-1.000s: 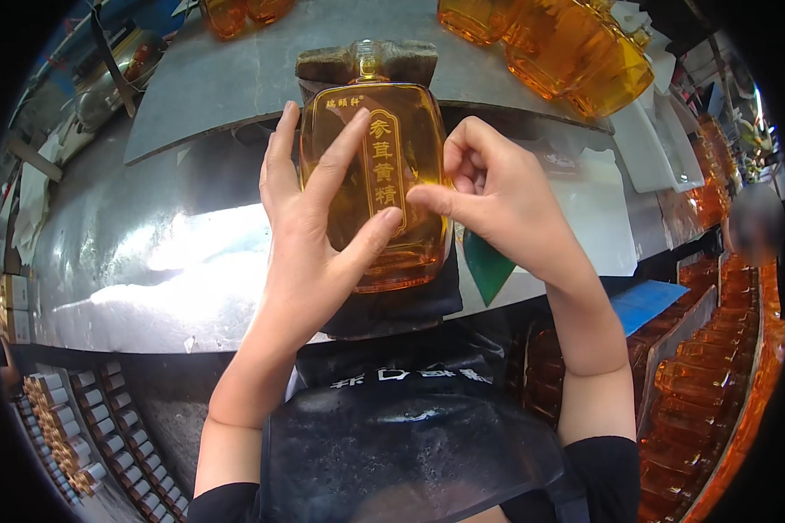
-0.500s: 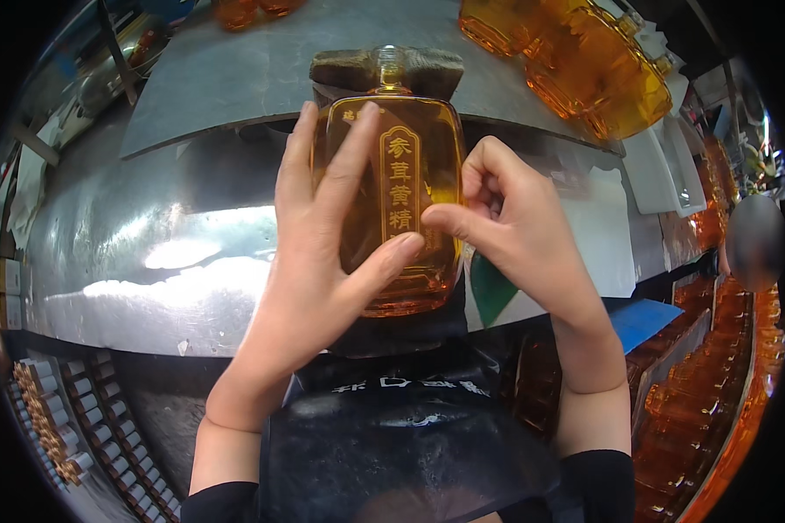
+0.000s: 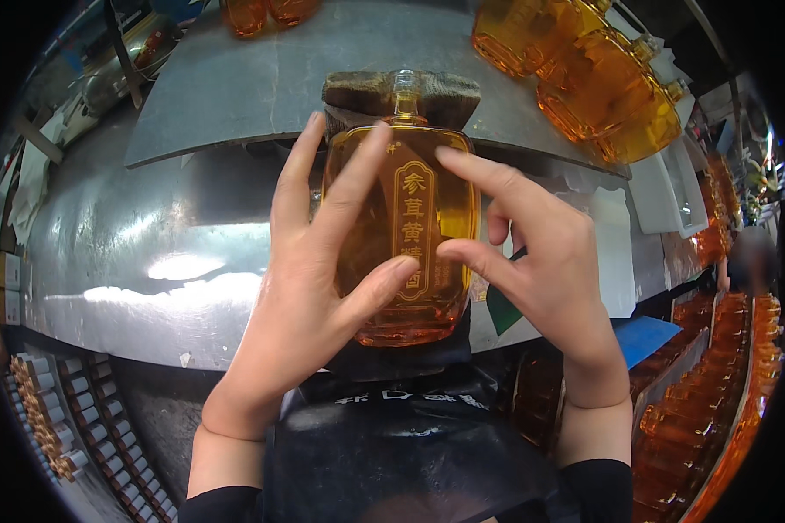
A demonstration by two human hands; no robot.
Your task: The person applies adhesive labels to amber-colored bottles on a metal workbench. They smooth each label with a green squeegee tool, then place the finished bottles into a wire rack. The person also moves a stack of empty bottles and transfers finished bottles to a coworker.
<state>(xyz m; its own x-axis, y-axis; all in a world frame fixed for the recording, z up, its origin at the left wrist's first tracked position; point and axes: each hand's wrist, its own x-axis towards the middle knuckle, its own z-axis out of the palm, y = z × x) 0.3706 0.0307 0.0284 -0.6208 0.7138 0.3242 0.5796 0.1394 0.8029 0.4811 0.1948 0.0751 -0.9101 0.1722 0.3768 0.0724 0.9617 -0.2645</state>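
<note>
Bottle (image 3: 410, 228), amber glass, lies face up by the middle of the metal surface's (image 3: 209, 305) near edge, its neck resting on a wooden block (image 3: 344, 91). The left hand (image 3: 310, 261) has its fingers spread over the bottle's left side. The right hand (image 3: 545, 248) hangs at its right side, thumb and forefinger apart; whether those 2 tips touch glass, I cannot tell. Uneven pressure from 1 hand could twist the smooth bottle off its rest, and a slide over the near edge might break it.
</note>
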